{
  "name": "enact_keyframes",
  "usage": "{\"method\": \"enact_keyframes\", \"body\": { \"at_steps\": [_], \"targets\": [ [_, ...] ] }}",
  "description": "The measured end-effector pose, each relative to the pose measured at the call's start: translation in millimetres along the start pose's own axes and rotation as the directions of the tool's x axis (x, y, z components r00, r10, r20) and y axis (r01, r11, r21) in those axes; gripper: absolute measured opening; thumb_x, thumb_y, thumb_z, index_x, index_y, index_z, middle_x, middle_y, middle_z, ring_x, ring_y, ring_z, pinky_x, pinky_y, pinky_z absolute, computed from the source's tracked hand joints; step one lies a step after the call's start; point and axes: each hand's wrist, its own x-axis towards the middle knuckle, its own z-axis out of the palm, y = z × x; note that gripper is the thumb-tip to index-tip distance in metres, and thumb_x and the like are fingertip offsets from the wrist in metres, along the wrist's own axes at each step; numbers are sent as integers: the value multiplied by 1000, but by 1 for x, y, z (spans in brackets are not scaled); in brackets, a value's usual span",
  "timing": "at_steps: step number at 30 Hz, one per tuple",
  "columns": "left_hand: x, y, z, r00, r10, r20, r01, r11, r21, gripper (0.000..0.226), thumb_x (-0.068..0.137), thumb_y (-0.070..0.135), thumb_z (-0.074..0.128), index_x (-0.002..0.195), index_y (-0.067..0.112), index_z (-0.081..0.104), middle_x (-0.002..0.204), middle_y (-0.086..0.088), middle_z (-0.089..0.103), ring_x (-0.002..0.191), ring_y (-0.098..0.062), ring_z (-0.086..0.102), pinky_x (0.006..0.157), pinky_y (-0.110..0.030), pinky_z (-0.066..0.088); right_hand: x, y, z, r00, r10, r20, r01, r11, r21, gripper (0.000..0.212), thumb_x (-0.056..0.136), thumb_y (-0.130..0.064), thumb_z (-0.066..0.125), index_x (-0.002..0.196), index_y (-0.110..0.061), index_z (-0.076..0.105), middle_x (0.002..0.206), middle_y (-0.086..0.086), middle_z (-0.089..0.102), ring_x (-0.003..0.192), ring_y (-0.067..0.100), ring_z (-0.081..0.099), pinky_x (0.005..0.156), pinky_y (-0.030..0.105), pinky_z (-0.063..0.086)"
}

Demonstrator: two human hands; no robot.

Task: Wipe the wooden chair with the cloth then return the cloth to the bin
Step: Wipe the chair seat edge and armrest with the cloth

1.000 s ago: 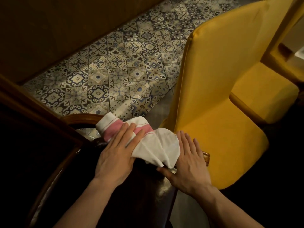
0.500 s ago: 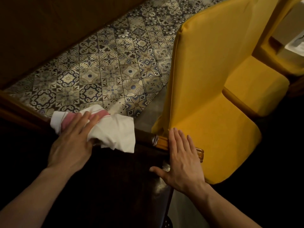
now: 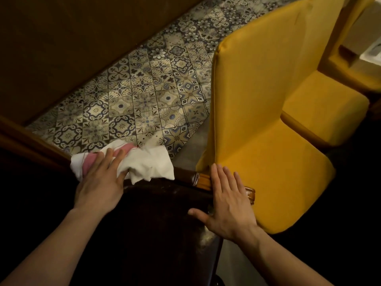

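The left hand (image 3: 101, 182) is laid palm down on a cloth (image 3: 144, 164), its fingers spread and pressed flat over the fabric rather than closed around it. The cloth, white with a pink stripe, is draped over the top rail of the wooden chair (image 3: 185, 178), part of it bunched under the palm and part hanging loose toward the right. The right hand (image 3: 228, 205) is set flat and open on the same chair further right, fingers together and pointing away, thumb held out to the side; nothing is gripped in it. Its fingertips are placed by the lighter, carved end of the rail. The dark chair fills the lower middle of the view, and little of its shape can be made out in the shadow. Just beyond the right hand a yellow chair (image 3: 268, 124) is seen, with a second yellow seat (image 3: 323, 108) behind it. A patterned tile floor (image 3: 144, 96) is spread beyond the rail.
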Motion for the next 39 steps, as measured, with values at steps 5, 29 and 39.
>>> {"method": "enact_keyframes", "body": {
  "at_steps": [5,29,39],
  "targets": [
    [-20,15,10,999,36,-11,-35,996,81,72,96,21,51,157,25,14,162,-14,23,149,-34,16,122,-48,15,0,1,-1,1000,-4,6,4,1000,19,123,70,-99,10,156,-13,-12,166,9,-4,150,27,-13,121,49,-5],
    [-102,169,-44,950,286,124,-295,953,63,47,98,23,42,143,34,33,125,6,62,109,-19,60,87,-36,46,-52,-16,-111,943,-311,-122,329,926,186,67,85,-35,67,146,-23,41,141,-1,54,124,20,52,99,35,45],
    [-149,187,-158,971,229,-66,-235,967,-96,49,89,51,57,130,47,31,126,19,59,112,-13,60,87,-35,49,-73,-31,-226,915,-285,-285,340,926,166,52,73,-49,78,117,-28,61,97,-5,63,82,20,61,59,28,30]
  ]
}}
